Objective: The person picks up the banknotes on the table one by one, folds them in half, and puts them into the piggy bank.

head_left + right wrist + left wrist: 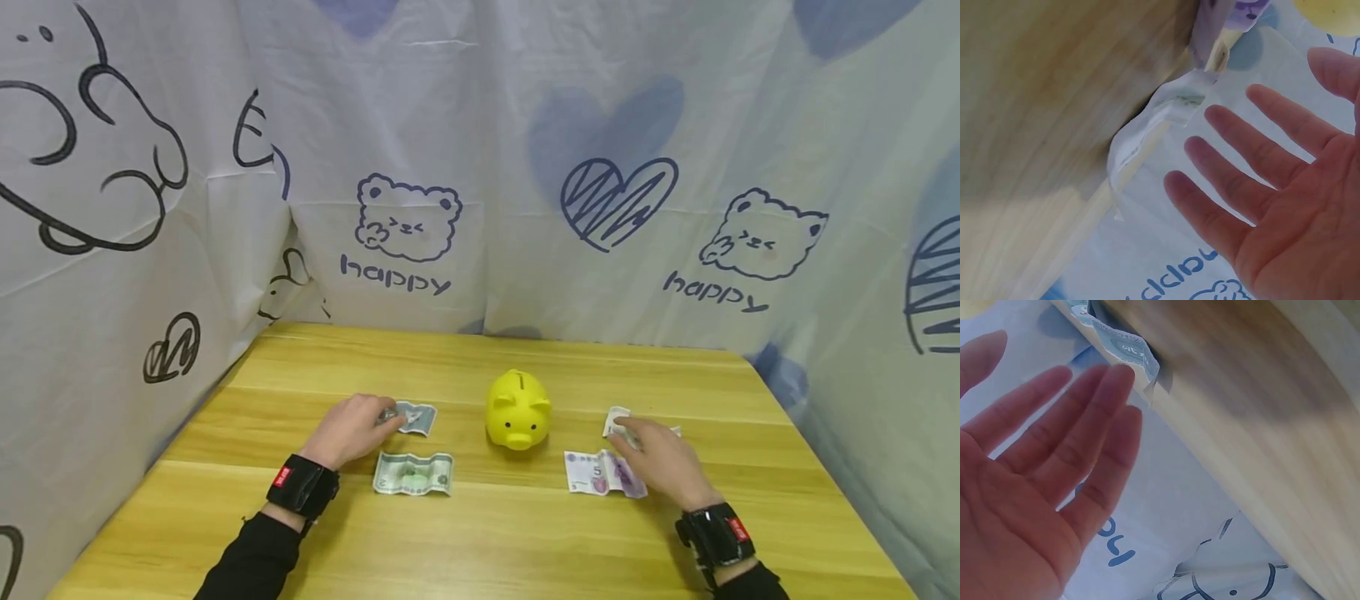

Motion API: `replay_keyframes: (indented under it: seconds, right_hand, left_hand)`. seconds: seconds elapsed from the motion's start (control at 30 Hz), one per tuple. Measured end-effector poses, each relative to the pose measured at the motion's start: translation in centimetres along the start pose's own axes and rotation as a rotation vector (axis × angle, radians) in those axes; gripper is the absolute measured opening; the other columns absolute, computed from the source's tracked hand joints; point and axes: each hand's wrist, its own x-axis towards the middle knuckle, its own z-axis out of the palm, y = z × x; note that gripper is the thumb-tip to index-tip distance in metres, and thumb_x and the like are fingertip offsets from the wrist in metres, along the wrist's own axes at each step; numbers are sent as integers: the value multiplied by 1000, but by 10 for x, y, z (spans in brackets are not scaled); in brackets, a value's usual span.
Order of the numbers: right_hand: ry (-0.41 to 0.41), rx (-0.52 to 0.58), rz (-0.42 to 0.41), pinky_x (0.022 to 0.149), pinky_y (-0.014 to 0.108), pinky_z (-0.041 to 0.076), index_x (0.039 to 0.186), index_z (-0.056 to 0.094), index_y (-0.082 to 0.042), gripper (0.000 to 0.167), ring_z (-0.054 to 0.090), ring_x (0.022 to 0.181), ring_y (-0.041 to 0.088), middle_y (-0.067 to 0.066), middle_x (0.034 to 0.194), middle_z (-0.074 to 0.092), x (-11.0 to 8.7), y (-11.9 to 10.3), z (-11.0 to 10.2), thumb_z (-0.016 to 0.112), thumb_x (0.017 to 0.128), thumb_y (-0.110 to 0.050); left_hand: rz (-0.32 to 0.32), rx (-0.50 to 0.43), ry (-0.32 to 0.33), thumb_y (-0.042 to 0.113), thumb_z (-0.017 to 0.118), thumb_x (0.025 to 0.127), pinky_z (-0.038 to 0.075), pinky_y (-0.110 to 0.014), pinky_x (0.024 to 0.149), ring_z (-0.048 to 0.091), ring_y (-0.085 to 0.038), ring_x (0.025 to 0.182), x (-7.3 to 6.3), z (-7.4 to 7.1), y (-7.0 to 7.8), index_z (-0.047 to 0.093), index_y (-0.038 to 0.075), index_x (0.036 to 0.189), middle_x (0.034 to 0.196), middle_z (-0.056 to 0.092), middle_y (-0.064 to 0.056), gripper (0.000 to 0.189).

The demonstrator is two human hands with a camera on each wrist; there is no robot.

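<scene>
My left hand [356, 427] hovers at a blue-grey banknote [417, 417], its fingers spread and slightly bent with nothing between them. In the left wrist view that banknote [1125, 347] lies just past the fingertips. A green banknote [414, 474] lies flat on the table nearer to me. On the right, my right hand [665, 457] is over a pale banknote [617, 421] and partly hides it; the right wrist view shows straight, parted fingers [1222, 169] beside this note. A purple banknote [604, 473] marked 5 lies in front. Between the hands stands a yellow piggy bank [518, 412], slot on top.
The wooden table [495, 542] ends at a hanging white cloth [510, 275] printed with bears and hearts. The cloth also closes off the left and right sides. Black bands [303, 487] are strapped round both wrists.
</scene>
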Motion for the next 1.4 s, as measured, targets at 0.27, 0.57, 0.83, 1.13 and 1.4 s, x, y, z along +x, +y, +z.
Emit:
replay_keyframes:
  seconds: [0.27, 0.57, 0.83, 1.13, 1.4]
  right_hand:
    - [29, 7, -49, 87, 52, 52, 127, 65, -9, 40, 67, 104, 30, 11, 117, 70, 3, -14, 9, 59, 98, -36]
    - [66, 8, -113, 87, 49, 53, 124, 67, -10, 38, 67, 104, 28, 9, 118, 71, 4, -29, 12, 61, 97, -35]
    - [22, 21, -164, 80, 42, 55, 120, 69, -11, 34, 68, 97, 22, 4, 113, 72, 4, -43, 17, 64, 95, -34]
    - [-50, 0, -293, 77, 34, 56, 112, 74, -14, 24, 69, 92, 13, -1, 106, 74, 2, -59, 28, 66, 94, -29]
    - [-32, -26, -487, 78, 31, 55, 105, 75, -16, 18, 67, 86, 7, -7, 96, 74, 2, -76, 39, 66, 94, -27]
  left_hand:
    - [-9, -29, -52, 31, 66, 94, 41, -27, 58, 51, -10, 64, 1, 0, 1, 72, 8, 105, 78, 64, 1, 26]
    - [11, -23, -60, 30, 67, 94, 45, -28, 61, 54, -9, 67, 1, 2, 2, 73, 7, 108, 84, 68, -1, 28]
    - [19, -38, -84, 32, 67, 94, 36, -25, 53, 47, -9, 57, 1, 3, 2, 68, 16, 82, 70, 58, 3, 20]
    - [2, -60, -122, 37, 74, 87, 35, -23, 50, 47, -8, 54, -2, 4, 6, 72, 19, 80, 67, 57, 7, 19]
    - [3, -71, -159, 40, 74, 86, 27, -22, 48, 37, -6, 49, -3, 4, 6, 67, 21, 71, 58, 45, 9, 26]
